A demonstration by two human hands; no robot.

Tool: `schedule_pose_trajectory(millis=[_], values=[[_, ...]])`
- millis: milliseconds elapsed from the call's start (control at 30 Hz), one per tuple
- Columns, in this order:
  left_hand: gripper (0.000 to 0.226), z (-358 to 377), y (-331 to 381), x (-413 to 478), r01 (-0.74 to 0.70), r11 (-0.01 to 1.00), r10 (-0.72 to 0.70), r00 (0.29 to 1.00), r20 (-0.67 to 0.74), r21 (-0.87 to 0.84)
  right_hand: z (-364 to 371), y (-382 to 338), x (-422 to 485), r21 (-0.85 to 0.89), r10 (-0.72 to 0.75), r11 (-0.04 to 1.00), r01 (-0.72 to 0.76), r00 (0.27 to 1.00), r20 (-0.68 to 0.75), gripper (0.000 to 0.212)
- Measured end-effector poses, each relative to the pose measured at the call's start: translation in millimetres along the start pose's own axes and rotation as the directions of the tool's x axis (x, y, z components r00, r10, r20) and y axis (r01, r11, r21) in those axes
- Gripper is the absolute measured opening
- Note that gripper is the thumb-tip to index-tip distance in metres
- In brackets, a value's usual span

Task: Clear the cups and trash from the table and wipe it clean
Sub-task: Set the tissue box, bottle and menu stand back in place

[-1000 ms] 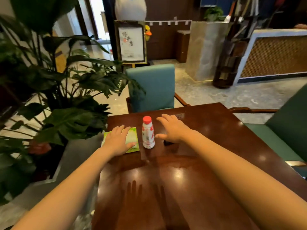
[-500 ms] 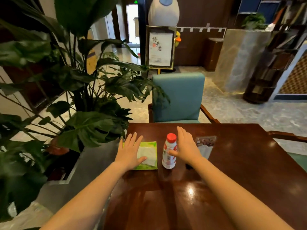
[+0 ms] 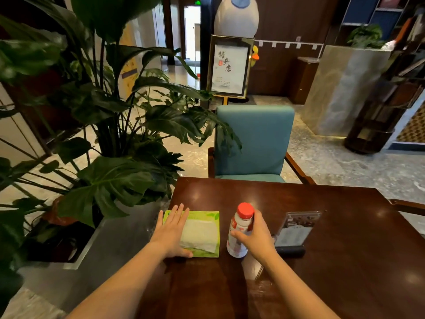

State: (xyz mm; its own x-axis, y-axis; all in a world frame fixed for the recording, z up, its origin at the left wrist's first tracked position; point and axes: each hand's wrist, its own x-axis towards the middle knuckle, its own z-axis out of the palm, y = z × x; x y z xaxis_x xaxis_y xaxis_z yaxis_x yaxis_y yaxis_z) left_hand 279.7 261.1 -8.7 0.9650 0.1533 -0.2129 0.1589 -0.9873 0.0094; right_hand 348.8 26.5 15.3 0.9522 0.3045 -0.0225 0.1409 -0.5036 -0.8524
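Observation:
A small white bottle (image 3: 239, 229) with a red cap stands upright on the dark wooden table (image 3: 345, 261). My right hand (image 3: 255, 238) is wrapped around the bottle's right side, thumb in front and fingers behind. To the left lies a green pack of white tissues (image 3: 202, 233) near the table's left edge. My left hand (image 3: 171, 231) rests flat on the left part of the pack, fingers spread and straight.
A clear acrylic sign holder (image 3: 296, 229) on a black base stands just right of the bottle. A teal chair (image 3: 253, 143) faces the table's far edge. A large leafy plant (image 3: 110, 139) in a planter crowds the table's left side. Another chair arm (image 3: 407, 206) shows at the right.
My right hand has closed around the bottle from an open pose beside it. My left hand stays flat on the tissue pack. The camera has tilted up and shifted left.

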Motion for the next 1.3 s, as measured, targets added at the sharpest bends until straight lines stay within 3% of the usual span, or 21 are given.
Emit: schedule_pose_trajectory(millis=[367, 600, 767, 1033, 1300], values=[[0.132, 3, -3, 36, -0.107, 0.993, 0.103, 0.990, 0.096, 0.043, 8, 19, 11, -0.047, -0.075, 0.996, 0.072, 0.995, -0.069, 0.040], [0.125, 2, -5, 46, -0.146, 0.989, 0.140, 0.983, 0.118, 0.040, 13, 29, 10, 0.002, -0.083, 0.997, 0.083, 0.993, -0.084, 0.047], [0.111, 1, -5, 45, -0.182, 0.981, 0.180, 0.983, 0.041, 0.059, 12, 29, 11, 0.010, -0.084, 0.996, 0.085, 0.994, -0.072, 0.045], [0.097, -3, -1, 10, -0.185, 0.977, 0.190, 0.981, -0.033, 0.105, 1, 12, 2, -0.051, -0.057, 0.997, 0.055, 0.997, -0.042, 0.036], [0.094, -2, -1, -72, -0.182, 0.983, 0.183, 0.983, -0.031, 0.023, -18, -8, -80, 0.020, -0.090, 0.996, 0.090, 0.996, -0.003, 0.024]])
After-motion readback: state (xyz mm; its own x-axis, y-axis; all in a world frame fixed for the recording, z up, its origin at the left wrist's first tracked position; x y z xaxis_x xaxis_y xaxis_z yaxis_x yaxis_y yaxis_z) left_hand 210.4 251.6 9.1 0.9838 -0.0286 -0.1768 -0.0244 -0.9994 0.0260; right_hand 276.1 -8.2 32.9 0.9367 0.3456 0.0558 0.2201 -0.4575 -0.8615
